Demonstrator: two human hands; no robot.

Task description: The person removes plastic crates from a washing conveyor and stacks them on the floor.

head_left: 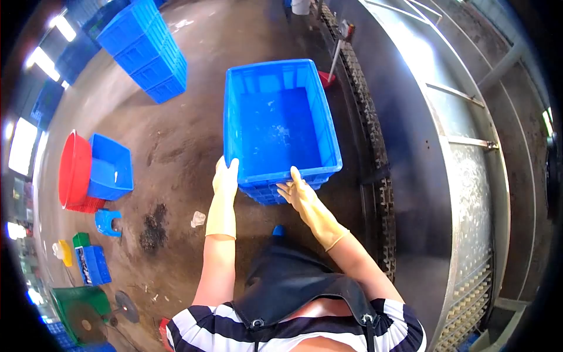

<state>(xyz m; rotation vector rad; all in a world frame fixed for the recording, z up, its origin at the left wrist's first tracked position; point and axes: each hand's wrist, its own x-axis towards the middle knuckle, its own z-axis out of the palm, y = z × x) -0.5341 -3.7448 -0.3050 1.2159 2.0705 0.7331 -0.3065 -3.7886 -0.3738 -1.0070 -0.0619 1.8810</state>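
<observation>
A large blue plastic crate (275,132) is in front of me, its inside showing only a few pale marks on the floor. My left hand (224,179), in a cream rubber glove, grips the crate's near left corner with the thumb up at the rim. My right hand (302,193), gloved alike, is closed on the near rim towards the right, thumb over the edge and fingers against the outer wall. Ribbed blue plastic shows below the near rim; I cannot tell whether it is this crate's wall or another crate underneath.
Stacked blue crates (146,50) stand at the upper left. Further left are a red tub (75,170), a blue bin (111,167) and a blue stool (108,223). A long metal machine (422,176) with a chain track (366,117) runs along the right. The floor looks wet.
</observation>
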